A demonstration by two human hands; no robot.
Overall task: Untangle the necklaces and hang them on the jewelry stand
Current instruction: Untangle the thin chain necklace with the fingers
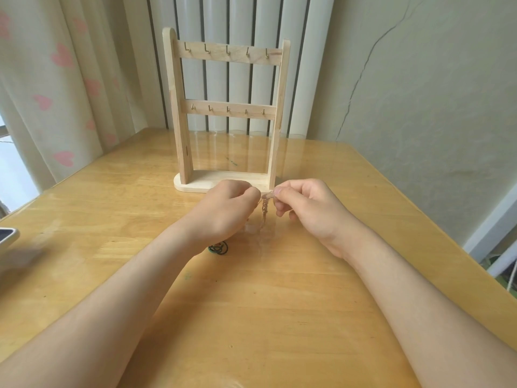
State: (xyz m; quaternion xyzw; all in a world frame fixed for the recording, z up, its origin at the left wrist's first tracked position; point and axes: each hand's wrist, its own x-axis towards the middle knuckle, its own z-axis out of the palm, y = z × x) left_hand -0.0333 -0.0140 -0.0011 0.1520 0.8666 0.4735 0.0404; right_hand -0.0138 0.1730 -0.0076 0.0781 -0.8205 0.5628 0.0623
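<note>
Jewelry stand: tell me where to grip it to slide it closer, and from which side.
Grip the jewelry stand by its right post, on the bare stretch below the lower hook bar, coming from the outer right side. The post is slim, upright and hook-free there, and a low hold should tip it less. The left hand and right hand both pinch the tangled chain.

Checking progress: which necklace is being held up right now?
The pale chain, pinched between the left hand and right hand and dangling. The dark green necklace lies coiled on the table by the left wrist.
</note>
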